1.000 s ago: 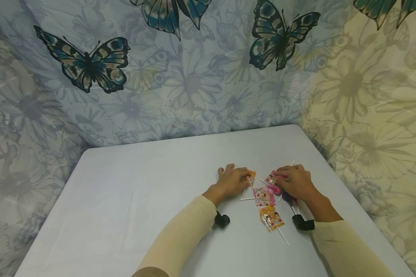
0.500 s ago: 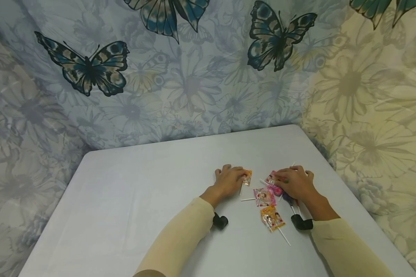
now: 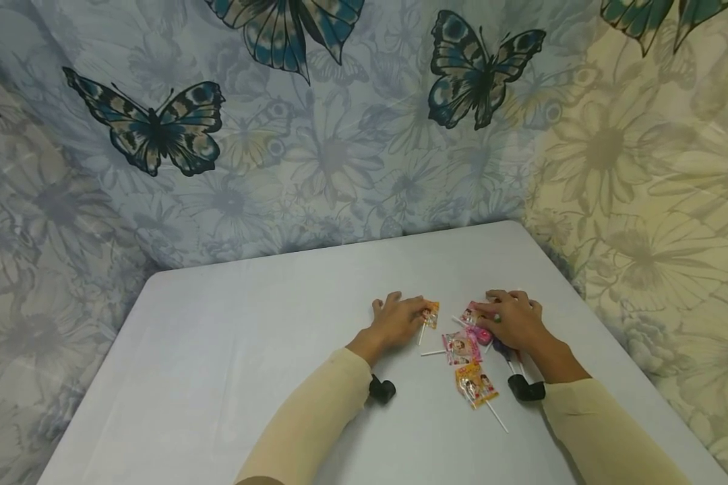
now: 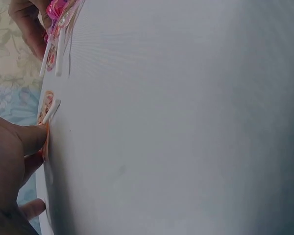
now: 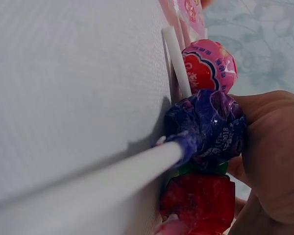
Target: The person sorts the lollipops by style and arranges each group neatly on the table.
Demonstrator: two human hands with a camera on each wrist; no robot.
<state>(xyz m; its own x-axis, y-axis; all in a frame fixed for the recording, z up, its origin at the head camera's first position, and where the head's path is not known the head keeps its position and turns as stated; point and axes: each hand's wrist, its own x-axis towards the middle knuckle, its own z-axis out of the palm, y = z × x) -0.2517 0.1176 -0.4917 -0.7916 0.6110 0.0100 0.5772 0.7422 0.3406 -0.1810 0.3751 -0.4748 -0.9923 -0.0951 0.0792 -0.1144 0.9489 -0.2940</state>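
Observation:
My left hand (image 3: 396, 322) pinches the edge of a lollipop in a flat orange wrapper (image 3: 431, 315), its stick pointing down toward me. The thumb and a finger meet on that orange wrapper (image 4: 45, 110) in the left wrist view. My right hand (image 3: 514, 322) lies over the lollipop cluster, fingertips at a flat pink wrapper (image 3: 469, 314); I cannot tell whether they grip it. Against its thumb, in the right wrist view, sits a purple ball lollipop (image 5: 208, 125), with a pink ball lollipop (image 5: 211, 66) and a red one (image 5: 198, 203) on either side.
Nearer me on the white table (image 3: 249, 370) lie another pink-wrapped lollipop (image 3: 461, 347) and an orange-wrapped one (image 3: 476, 385), stick toward me. Black wrist cameras (image 3: 526, 388) hang under both wrists. Butterfly-print cloth (image 3: 334, 155) rises behind the table edge.
My left hand has drawn the orange-wrapped lollipop slightly left, away from the others. The right fingers and the far pink wrapper have shifted a little left. The head view has tilted slightly.

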